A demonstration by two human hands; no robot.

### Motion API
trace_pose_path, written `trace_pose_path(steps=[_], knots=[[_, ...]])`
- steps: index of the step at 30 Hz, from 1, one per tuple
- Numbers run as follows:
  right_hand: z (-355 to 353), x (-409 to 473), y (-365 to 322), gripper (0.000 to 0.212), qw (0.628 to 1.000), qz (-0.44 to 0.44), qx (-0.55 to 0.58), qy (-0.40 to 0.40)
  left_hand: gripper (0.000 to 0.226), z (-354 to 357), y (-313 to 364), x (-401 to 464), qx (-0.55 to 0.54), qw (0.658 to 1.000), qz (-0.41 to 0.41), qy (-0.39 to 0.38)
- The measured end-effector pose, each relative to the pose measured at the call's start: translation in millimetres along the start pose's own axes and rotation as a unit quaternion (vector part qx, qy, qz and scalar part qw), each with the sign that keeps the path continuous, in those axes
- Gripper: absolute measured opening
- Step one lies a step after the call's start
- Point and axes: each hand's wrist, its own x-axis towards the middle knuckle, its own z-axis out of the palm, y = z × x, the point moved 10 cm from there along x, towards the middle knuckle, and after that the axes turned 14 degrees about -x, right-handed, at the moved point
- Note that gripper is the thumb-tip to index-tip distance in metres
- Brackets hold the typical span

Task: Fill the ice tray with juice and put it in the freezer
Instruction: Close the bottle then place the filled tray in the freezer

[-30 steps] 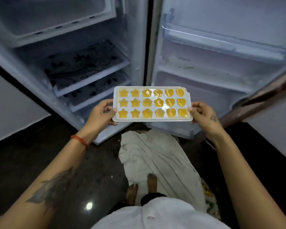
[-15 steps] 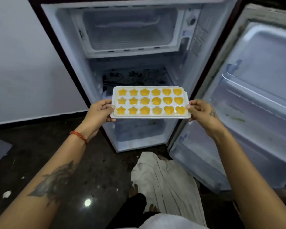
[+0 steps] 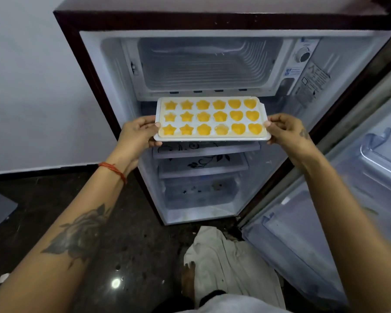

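A white ice tray (image 3: 212,137) with star, flower and heart moulds full of orange juice is held level in front of the open fridge. My left hand (image 3: 138,132) grips its left end and my right hand (image 3: 284,129) grips its right end, thumbs on the rim. The tray hangs just below the mouth of the freezer compartment (image 3: 203,64), which stands open and bare at the top of the fridge. One flower mould in the front row looks paler than the others.
Below the tray are two patterned glass shelves (image 3: 203,164) and a crisper drawer (image 3: 201,195). The fridge door (image 3: 348,188) stands open at right. A pale cloth (image 3: 230,267) lies on the dark floor by my feet. A white wall is at left.
The view has lifted from the lower shelves to the whole fridge front. Both hands have raised the tray up to just under the freezer opening, closer to the fridge.
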Motion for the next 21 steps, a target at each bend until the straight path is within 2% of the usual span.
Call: trace_pose_path(steps=[3, 12, 15, 21], knots=[[-2, 22, -3, 0.006, 1.0, -0.001, -0.001, 0.008, 0.034, 6, 7, 19, -0.015, 1.0, 0.005, -0.003], [-6, 82, -14, 0.012, 0.999, -0.013, -0.019, 0.035, 0.028, 24, 13, 65, -0.042, 0.999, 0.01, 0.016], [-1, 101, -12, 0.003, 0.999, 0.002, 0.002, 0.036, 0.03, 25, 12, 80, -0.067, 0.997, -0.005, 0.04], [10, 133, -13, 0.005, 0.999, 0.025, 0.007, 0.032, 0.032, 27, 8, 100, -0.139, 0.987, -0.043, 0.063]])
